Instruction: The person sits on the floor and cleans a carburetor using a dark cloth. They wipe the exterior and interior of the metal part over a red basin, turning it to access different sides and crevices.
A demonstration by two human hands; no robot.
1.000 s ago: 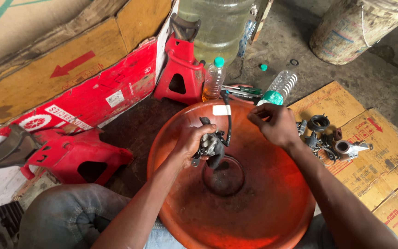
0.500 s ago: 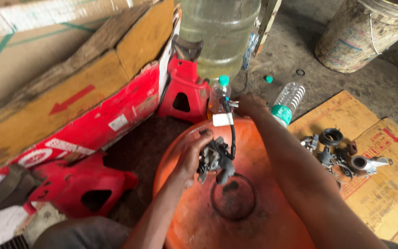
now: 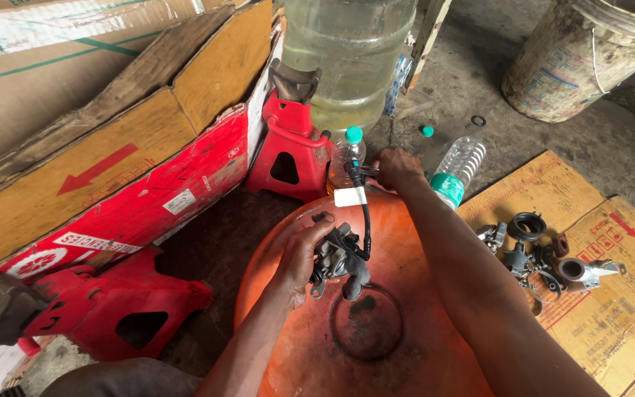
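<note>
— Item held?
— Grey metal carburettor (image 3: pixel 336 259), over the orange basin (image 3: pixel 420 367). My left hand (image 3: pixel 299 257) has its fingers (image 3: pixel 316 229) curled round its left side.
— Right hand (image 3: pixel 397 167)?
— At the basin's far rim, fingers pinching small tools beside the small bottle (image 3: pixel 345 156).
— Handling advice?
— Best keep the part level, its black hose (image 3: pixel 364 213) slack.

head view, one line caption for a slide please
Left hand holds a dark metal part over an orange basin; right hand reaches toward small bottle.
</note>
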